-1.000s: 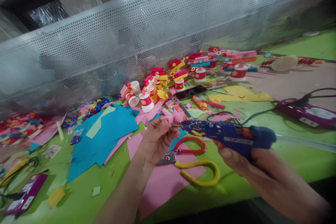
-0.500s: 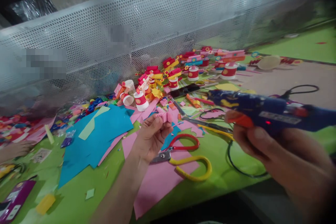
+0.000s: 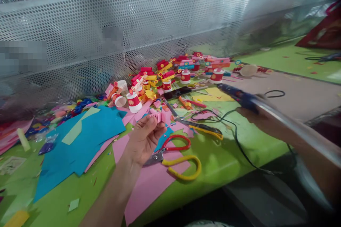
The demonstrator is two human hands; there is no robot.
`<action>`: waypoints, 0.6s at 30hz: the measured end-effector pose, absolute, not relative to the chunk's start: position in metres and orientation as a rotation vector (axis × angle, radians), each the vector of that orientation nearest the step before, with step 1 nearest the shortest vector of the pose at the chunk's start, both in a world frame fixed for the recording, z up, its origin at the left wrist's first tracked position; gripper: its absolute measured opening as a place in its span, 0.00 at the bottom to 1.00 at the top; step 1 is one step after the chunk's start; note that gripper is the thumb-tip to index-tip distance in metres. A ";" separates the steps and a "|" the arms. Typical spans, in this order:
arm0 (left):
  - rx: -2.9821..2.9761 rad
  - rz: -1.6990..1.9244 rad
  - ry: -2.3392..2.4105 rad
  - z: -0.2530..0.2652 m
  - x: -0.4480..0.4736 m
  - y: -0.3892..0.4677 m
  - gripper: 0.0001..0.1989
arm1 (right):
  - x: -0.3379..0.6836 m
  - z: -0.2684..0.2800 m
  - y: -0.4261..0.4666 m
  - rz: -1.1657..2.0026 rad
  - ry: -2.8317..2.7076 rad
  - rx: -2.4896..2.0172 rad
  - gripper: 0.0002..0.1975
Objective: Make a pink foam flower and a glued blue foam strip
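Note:
My left hand (image 3: 147, 134) is closed in a pinch on a small folded pink paper piece (image 3: 159, 116). My right hand (image 3: 253, 117) is wrapped around a dark blue glue gun (image 3: 237, 96), its nozzle pointing left over the table. A long pale glue stick (image 3: 290, 120) runs back from the gun over my forearm. Beneath and beside my left hand lie scissors (image 3: 183, 161) with one red and one yellow handle. They rest on a pink paper sheet (image 3: 149, 191). Blue paper (image 3: 87, 138) spreads out to the left of that hand.
Behind stand several red-and-white paper cups (image 3: 134, 102) with rolled-paper tops. A dark phone (image 3: 178, 93), a second yellow-handled pair of scissors (image 3: 210, 129) and paper scraps lie mid-table. A black cord (image 3: 237, 142) hangs over the front edge. A perforated metal panel (image 3: 149, 28) borders the back.
The view has swung to the right. My right hand has moved the glue gun away from me and tilted it, so the long glue stick shows. My left hand still pinches the pink paper piece.

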State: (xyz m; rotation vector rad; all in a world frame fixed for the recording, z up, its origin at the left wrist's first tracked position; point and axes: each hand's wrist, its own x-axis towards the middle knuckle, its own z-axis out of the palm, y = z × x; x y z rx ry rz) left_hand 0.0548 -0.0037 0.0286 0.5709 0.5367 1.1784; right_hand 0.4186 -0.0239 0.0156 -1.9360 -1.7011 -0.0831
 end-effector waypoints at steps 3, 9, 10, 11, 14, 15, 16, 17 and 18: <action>0.578 1.174 0.532 0.030 0.056 -0.005 0.15 | 0.435 -0.008 -0.002 -0.147 -1.829 -2.012 0.15; 0.588 1.180 0.546 0.030 0.057 -0.005 0.16 | 0.446 -0.025 0.019 -0.166 -2.063 -2.074 0.22; 0.591 1.181 0.548 0.030 0.058 -0.006 0.16 | 0.447 -0.026 0.020 -0.163 -2.094 -2.070 0.22; 0.593 1.181 0.551 0.030 0.058 -0.006 0.16 | 0.447 -0.026 0.022 -0.159 -2.120 -2.065 0.22; 0.597 1.177 0.558 0.029 0.058 -0.005 0.17 | 0.446 -0.027 0.026 -0.144 -2.179 -2.044 0.22; 0.599 1.175 0.559 0.029 0.058 -0.005 0.17 | 0.446 -0.027 0.027 -0.139 -2.194 -2.034 0.22; 0.600 1.175 0.559 0.029 0.058 -0.005 0.17 | 0.446 -0.027 0.028 -0.133 -2.205 -2.024 0.21; 0.601 1.174 0.559 0.029 0.058 -0.005 0.17 | 0.446 -0.027 0.028 -0.130 -2.209 -2.018 0.21; 0.603 1.173 0.559 0.029 0.058 -0.004 0.17 | 0.446 -0.025 0.028 -0.132 -2.206 -2.016 0.20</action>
